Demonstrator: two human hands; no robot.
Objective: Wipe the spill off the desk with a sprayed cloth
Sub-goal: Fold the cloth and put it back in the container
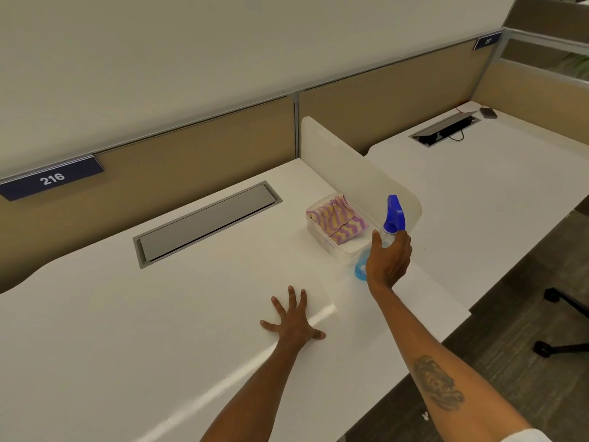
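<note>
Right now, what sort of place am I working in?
Most likely an open-plan office: white desks in a row, tan partition panels behind them, a blue numbered plate reading 216, and a grey cable hatch set into the desktop.

The right hand (387,263) hides most of the spray bottle (393,218).

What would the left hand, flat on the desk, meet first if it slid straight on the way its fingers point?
Probably the closed grey cable hatch. The left hand lies palm down on the desk, fingers pointing away and slightly left; bare white surface lies between. The clear tray with the cloth sits off to the right.
</note>
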